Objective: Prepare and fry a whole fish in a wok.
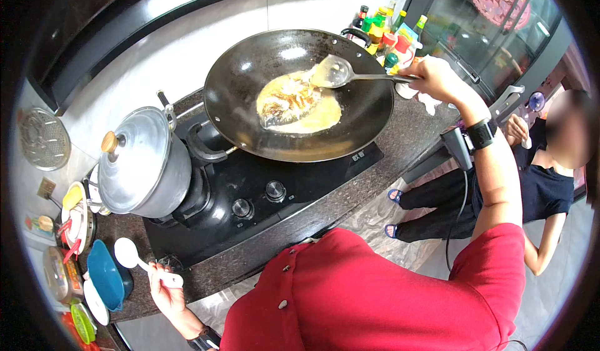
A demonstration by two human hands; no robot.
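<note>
My right hand [433,79] grips the dark handle of a metal wok spatula [333,71], whose blade is over the far right part of the food. Under it, a large dark wok [234,74] stands on the gas hob [262,182]. In the wok lies what looks like a fish [290,105] in yellowish-brown sauce. My left hand [168,294] holds a white spoon [126,252] above the counter's front edge, left of the hob and near a blue plastic basin [105,276].
A lidded aluminium pot [150,163] stands on the left burner. Bottles and seasoning jars [386,32] crowd behind the wok at right. Plates [75,219], a plastic container [58,273] and a green basket [83,325] are at far left. Another person [543,191] stands at right.
</note>
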